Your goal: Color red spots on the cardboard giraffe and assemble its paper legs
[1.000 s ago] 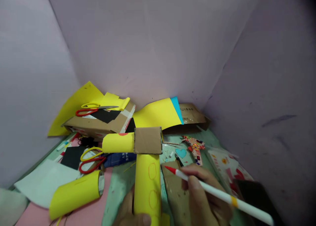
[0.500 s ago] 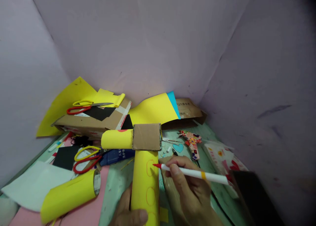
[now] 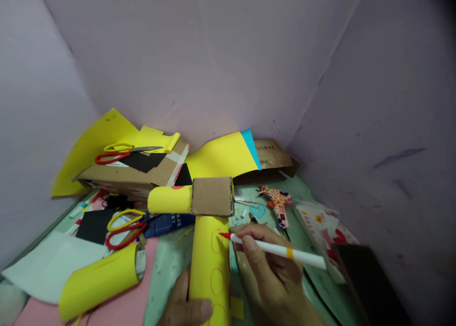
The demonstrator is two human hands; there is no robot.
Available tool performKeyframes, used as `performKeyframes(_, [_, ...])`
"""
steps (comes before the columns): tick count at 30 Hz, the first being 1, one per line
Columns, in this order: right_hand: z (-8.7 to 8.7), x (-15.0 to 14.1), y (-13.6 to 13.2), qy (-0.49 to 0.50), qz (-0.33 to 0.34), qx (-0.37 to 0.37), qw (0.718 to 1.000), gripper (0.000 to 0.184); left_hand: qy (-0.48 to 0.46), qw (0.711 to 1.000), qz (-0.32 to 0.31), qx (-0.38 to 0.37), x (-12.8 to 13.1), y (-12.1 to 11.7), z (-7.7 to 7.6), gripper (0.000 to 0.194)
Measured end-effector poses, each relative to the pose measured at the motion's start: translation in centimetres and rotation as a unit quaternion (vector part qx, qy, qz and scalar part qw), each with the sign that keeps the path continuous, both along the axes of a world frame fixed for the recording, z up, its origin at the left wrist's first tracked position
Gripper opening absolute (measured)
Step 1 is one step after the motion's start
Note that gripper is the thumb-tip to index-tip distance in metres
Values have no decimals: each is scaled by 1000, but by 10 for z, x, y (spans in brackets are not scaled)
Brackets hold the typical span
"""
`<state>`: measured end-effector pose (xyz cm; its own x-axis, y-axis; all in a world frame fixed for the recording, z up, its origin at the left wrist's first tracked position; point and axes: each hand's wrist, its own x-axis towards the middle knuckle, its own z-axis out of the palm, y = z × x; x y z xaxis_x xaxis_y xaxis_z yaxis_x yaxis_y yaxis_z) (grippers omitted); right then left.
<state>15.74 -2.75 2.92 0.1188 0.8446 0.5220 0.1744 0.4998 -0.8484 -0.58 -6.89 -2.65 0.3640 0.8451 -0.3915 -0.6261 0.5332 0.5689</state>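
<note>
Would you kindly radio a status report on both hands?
Left hand gripping yellow tube. Right hand holding red-tipped marker, tip at uppermost outline. No obstruction visible at tip.

No text reads clearly: the white Chinese characters on the blue packet (image 3: pixel 162 227) and dark print on the right-hand cardboard box (image 3: pixel 276 160) are too blurred.

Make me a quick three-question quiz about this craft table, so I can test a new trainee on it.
1. Which hand holds the red-tipped marker? A: left. B: right. C: neither.
2. True or false: the blue heart is stuck to the outlined tube.
3. Fill in the colour: the left hand grips a ____ tube.

Key:
1. B, the right hand.
2. False; the heart lies on the table.
3. Yellow.
</note>
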Motion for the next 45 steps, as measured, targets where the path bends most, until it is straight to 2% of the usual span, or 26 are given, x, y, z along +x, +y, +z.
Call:
performKeyframes(5, [-2,2,1,-10,11,-3,1000,13,3,1000,-20,20,-4,1,-5,95])
performKeyframes(11, [-8,1,2,7,21,-15,1000,14,-6,999,-30,26,-2,1,-3,94])
performKeyframes(16, [-6,4,3,-29,67,-18,997,13,0,999,-29,34,-1,2,-3,94])
performKeyframes(21, [-6,5,4,-15,36,-22,999,13,17,998,-37,40,-4,4,-4,94])
performKeyframes(24, [-7,6,4,2,56,-25,998,12,9,999,-39,37,-4,4,-1,96])
performKeyframes(27, [-5,7,3,-24,92,-39,995,15,10,999,-26,26,-4,2,-1,101])
performKeyframes(30, [-4,6,3,-11,66,-52,996,18,10,1000,-14,7,-5,1,-4,107])
performKeyframes(34, [-6,3,4,15,43,-29,999,12,-5,1000,-11,4,-4,0,-9,107])
performKeyframes(41, [-5,8,4,-52,93,-2,994,13,1,1000,8,-10,0,-1,-6,115])
performKeyframes(45, [-5,9,5,-42,76,4,996,18,-1,1000,1,0,-2,0,-8,111])
